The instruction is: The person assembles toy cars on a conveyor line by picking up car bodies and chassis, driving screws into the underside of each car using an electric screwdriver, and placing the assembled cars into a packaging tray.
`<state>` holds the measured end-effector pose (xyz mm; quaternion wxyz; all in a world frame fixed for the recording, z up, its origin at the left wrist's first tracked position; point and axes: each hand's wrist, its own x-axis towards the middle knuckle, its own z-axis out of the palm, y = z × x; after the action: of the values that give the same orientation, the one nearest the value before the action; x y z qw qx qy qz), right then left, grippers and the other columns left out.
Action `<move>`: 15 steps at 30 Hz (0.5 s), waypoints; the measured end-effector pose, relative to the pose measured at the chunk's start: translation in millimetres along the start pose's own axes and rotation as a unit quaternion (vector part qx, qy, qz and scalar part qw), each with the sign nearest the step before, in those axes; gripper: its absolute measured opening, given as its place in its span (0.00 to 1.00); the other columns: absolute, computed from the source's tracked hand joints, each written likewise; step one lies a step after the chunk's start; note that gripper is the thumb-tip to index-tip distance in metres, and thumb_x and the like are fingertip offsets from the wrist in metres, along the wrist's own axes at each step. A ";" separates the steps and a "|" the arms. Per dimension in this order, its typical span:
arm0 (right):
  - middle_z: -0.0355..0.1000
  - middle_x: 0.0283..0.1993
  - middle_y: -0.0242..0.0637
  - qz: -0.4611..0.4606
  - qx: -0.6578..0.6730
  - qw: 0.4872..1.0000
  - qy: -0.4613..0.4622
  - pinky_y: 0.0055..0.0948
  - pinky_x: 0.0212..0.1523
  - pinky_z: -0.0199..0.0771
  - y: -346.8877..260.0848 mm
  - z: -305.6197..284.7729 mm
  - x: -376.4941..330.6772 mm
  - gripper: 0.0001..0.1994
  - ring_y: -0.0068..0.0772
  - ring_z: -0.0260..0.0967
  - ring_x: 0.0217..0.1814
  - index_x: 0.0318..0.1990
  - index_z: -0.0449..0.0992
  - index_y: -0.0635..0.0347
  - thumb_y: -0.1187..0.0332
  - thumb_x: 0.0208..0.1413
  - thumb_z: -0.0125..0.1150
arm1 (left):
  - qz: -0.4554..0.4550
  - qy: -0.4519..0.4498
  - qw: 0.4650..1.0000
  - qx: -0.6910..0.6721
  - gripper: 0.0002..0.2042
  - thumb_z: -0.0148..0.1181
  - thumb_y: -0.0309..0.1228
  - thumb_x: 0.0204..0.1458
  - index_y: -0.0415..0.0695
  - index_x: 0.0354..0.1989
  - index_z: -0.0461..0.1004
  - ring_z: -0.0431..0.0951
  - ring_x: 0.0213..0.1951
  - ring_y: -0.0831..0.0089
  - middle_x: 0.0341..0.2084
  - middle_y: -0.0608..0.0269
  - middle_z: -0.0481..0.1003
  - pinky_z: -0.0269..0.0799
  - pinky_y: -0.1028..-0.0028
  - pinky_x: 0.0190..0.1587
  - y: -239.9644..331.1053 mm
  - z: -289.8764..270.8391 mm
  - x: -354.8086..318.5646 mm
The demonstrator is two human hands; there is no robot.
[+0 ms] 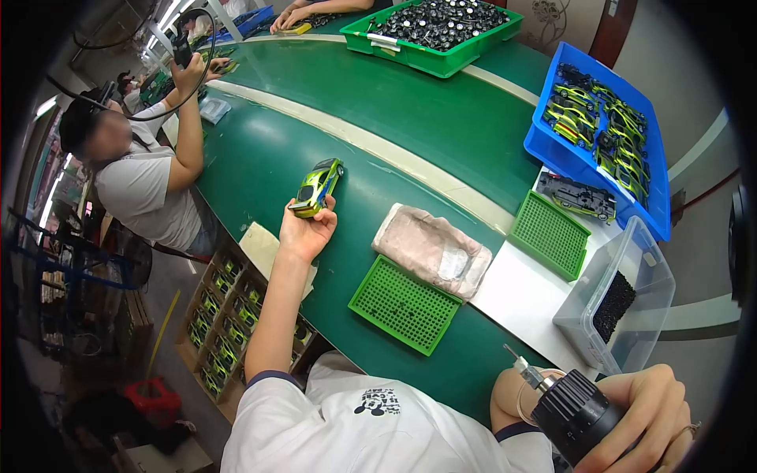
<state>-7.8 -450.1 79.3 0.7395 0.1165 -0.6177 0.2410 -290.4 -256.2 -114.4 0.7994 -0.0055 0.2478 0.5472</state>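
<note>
A toy car [318, 188], yellow-green and black, is gripped in my left hand [306, 232], held up over the green tabletop. My right hand [648, 418], at the lower right, wraps round a black electric screwdriver [574, 410]; its thin metal bit points up and left. Between the hands lie a green perforated tray [404, 306] with small dark bits in it and a cloth-wrapped pad [430, 248] with a clear patch on top. The screwdriver and the car are well apart.
At the right stand a blue crate [536, 130] of toy cars, a dark car base [576, 197], another green tray [550, 236] and a clear bin [569, 319] of black screws. A green crate [449, 59] holds wheels. A divided carton [225, 323] sits below left. A co-worker [150, 165] works at left.
</note>
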 end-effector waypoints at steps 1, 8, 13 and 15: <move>0.64 0.19 0.26 0.001 0.000 1.000 0.002 0.18 0.18 0.70 1.7 2.9 -0.4 0.07 0.19 0.63 0.16 0.37 0.66 0.50 0.71 0.49 0.47 | -0.002 -0.012 1.000 -0.008 0.19 0.33 0.40 0.54 0.36 0.43 0.59 0.58 0.18 0.73 0.31 0.49 0.65 0.63 0.77 0.26 0.4 -0.4 -0.1; 0.63 0.16 0.25 0.046 0.057 0.997 0.016 0.18 0.15 0.68 8.6 3.1 -2.2 0.04 0.18 0.61 0.13 0.33 0.66 0.51 0.70 0.51 0.45 | -0.006 -0.042 0.999 -0.005 0.19 0.36 0.41 0.54 0.37 0.44 0.59 0.60 0.19 0.73 0.31 0.50 0.65 0.66 0.75 0.32 5.5 -10.4 -4.1; 0.63 0.16 0.26 0.043 0.046 0.998 0.018 0.18 0.16 0.68 8.3 2.4 -3.2 0.04 0.18 0.61 0.13 0.34 0.66 0.51 0.70 0.51 0.45 | 0.083 -0.022 0.989 0.121 0.20 0.41 0.44 0.54 0.39 0.44 0.60 0.65 0.25 0.72 0.31 0.53 0.65 0.67 0.73 0.34 0.7 -2.1 -11.9; 0.63 0.17 0.26 0.064 0.062 0.996 -0.018 0.19 0.16 0.69 8.3 -0.3 -2.3 0.05 0.19 0.61 0.13 0.36 0.65 0.51 0.70 0.51 0.45 | 0.128 -0.002 0.975 0.183 0.19 0.42 0.44 0.53 0.40 0.43 0.60 0.66 0.26 0.72 0.31 0.55 0.65 0.67 0.73 0.34 -1.2 0.8 -14.1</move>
<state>-11.9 -443.3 75.9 0.7027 0.1262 -0.6211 0.3235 -293.0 -268.8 -108.3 0.7107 0.1741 0.3409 0.5903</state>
